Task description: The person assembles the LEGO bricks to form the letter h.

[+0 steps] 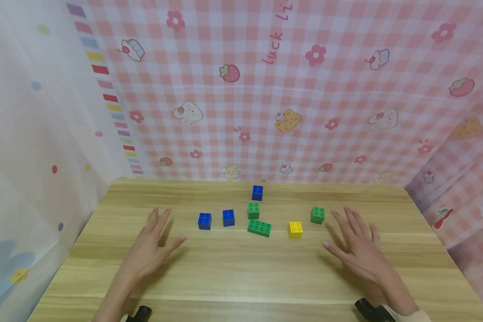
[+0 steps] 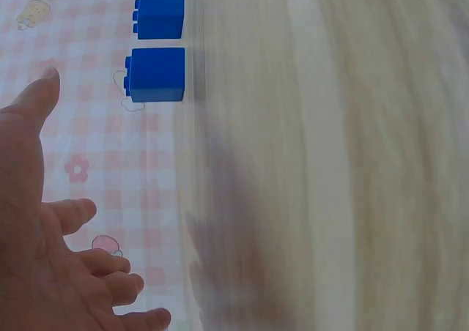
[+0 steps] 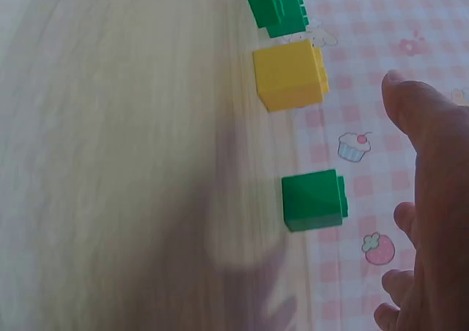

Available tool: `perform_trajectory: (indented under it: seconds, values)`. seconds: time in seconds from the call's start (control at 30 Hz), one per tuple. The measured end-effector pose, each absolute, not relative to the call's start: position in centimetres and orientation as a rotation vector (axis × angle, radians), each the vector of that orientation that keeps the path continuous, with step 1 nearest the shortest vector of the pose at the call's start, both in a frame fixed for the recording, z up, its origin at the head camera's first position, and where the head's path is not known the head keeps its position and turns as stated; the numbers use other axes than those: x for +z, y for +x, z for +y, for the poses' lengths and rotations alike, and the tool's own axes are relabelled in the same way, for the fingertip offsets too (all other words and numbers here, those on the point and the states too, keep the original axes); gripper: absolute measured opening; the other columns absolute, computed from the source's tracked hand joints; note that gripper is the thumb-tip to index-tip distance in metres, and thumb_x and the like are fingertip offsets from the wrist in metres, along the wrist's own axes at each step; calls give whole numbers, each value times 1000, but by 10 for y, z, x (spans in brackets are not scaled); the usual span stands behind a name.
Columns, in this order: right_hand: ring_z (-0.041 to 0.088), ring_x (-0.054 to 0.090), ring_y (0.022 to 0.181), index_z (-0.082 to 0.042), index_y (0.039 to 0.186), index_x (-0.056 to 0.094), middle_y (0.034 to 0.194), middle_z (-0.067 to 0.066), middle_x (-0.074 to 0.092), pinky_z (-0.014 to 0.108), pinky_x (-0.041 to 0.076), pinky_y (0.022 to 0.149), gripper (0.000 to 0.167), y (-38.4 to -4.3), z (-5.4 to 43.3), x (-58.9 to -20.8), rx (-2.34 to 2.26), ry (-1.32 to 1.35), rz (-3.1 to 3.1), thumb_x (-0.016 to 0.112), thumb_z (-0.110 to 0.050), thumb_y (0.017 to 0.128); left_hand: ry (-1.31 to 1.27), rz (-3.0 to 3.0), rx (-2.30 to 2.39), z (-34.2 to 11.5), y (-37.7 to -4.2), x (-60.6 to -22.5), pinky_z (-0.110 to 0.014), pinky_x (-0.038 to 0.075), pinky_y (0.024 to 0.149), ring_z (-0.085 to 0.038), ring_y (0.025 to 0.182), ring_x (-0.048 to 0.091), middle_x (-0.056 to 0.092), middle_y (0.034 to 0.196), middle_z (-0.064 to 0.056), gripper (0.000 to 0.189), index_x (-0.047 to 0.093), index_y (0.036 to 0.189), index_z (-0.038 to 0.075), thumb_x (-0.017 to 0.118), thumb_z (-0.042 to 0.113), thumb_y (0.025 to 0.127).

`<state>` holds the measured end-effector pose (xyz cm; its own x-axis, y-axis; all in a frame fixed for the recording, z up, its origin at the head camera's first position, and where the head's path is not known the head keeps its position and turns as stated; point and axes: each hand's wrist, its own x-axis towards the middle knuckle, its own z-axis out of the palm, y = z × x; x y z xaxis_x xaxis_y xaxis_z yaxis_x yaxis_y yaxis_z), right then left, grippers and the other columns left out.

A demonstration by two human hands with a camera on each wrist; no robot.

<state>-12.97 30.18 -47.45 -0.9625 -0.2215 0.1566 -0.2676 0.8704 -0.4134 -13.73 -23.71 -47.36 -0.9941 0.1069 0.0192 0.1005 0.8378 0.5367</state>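
My left hand [image 1: 148, 250] hovers over the left of the wooden table with fingers spread, holding nothing. Nearest to it is a blue building block [image 1: 205, 221], with a second blue block [image 1: 228, 218] just to the right. Over the right side, my right hand [image 1: 358, 250] is likewise spread and holds nothing. A small green block [image 1: 317, 215] lies close to its fingertips, and a yellow block [image 1: 295, 230] a little further left. Mid-table lie a long green block [image 1: 259, 228], another small green block [image 1: 253, 210] behind it, and a third blue block [image 1: 257, 192] furthest back.
The wooden table [image 1: 241, 277] ends at the back against a pink checked cloth [image 1: 249, 98]. A white dotted cloth [image 1: 32, 134] hangs along the left side, and checked cloth continues down the right. Dark wrist straps [image 1: 372, 309] show near the front edge.
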Motion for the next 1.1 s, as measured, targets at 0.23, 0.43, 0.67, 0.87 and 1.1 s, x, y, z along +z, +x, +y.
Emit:
perform_trajectory:
  seconds: [0.23, 0.43, 0.67, 0.87, 1.1]
  values:
    - [44, 5, 158, -24, 165, 17, 174, 15, 3, 75, 4, 119, 85, -133, 289, -474, 728, 454, -2923, 64, -47, 99, 171, 2983, 948, -229, -138, -473, -81, 30, 108, -61, 145, 28, 4, 171, -24, 92, 9, 166, 25, 53, 68, 97]
    - [49, 14, 155, -17, 164, 24, 173, 17, 8, 74, 16, 117, 82, -132, 278, -472, 759, 498, -2888, 66, -42, 98, 165, 2972, 986, -222, -140, -474, -77, 26, 114, -57, 149, 25, 10, 171, -23, 92, 11, 166, 25, 56, 66, 97]
    - [51, 18, 153, -19, 164, 24, 172, 18, 12, 79, 21, 114, 81, -134, 270, -471, 849, 513, -2874, 67, -40, 99, 208, 2969, 1072, -215, -147, -479, -70, 25, 120, -48, 154, 22, 18, 170, -19, 91, 18, 165, 19, 62, 59, 97]
    - [53, 20, 152, -20, 164, 23, 170, 22, 17, 83, 26, 108, 81, -136, 261, -472, 979, 545, -2841, 69, -36, 99, 198, 2952, 1173, -210, -151, -483, -68, 30, 120, -47, 151, 32, 34, 164, -22, 91, 24, 163, 13, 64, 60, 95]
    - [49, 25, 152, -26, 163, 24, 167, 20, 27, 81, 29, 109, 82, -137, 253, -473, 998, 521, -2822, 71, -38, 97, 162, 2949, 1259, -205, -153, -484, -68, 40, 112, -48, 137, 51, 55, 146, -29, 88, 28, 162, 12, 67, 55, 95]
